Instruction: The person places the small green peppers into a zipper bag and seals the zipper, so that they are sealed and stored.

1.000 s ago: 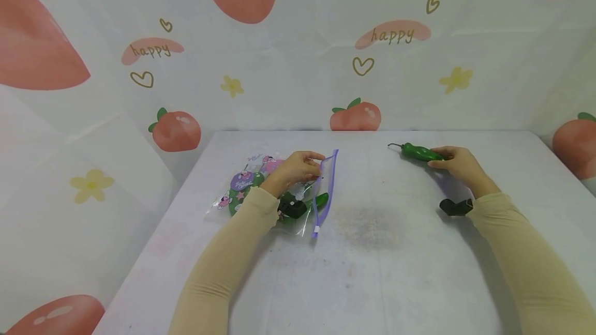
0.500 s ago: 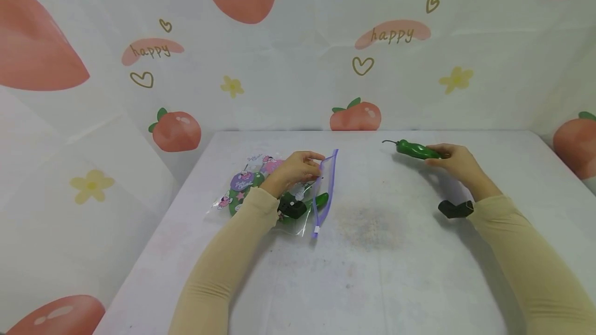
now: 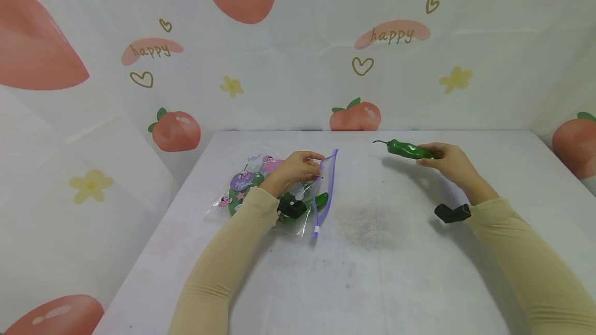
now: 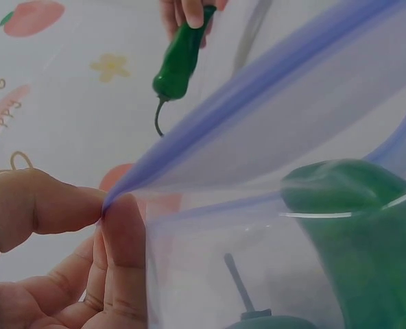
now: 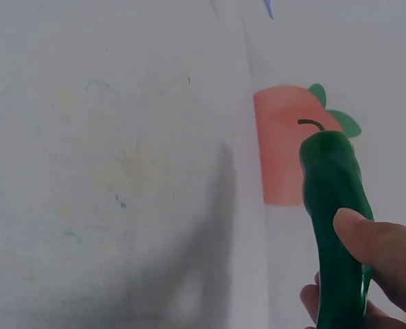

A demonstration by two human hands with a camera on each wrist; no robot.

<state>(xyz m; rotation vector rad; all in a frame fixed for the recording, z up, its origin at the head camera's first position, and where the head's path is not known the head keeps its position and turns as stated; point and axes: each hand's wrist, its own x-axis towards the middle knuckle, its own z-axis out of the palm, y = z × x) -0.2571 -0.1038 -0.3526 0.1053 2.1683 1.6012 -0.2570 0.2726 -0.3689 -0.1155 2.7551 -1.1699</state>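
A clear zip bag [image 3: 326, 185] with a purple zip edge and printed cartoon figures lies on the left of the table, its mouth parted to the right. My left hand [image 3: 298, 168] pinches the bag's upper rim between thumb and fingers, as the left wrist view shows. Inside the bag are green peppers [image 4: 367, 247], partly hidden by the print and my arm. On the right, my right hand [image 3: 449, 164] grips a long green chili pepper [image 3: 406, 149] by its lower end, lifted above the table with its thin stem pointing left.
The white table [image 3: 363, 283] has a greyish stain [image 3: 370, 226] right of the bag. A white slider [image 3: 317, 229] sits at the near end of the zip. Behind the table hangs a cloth backdrop [image 3: 298, 66] printed with peaches and hearts.
My right hand has moved left with the green chili pepper, which has risen slightly off the table. My left hand and the bag have stayed in place.
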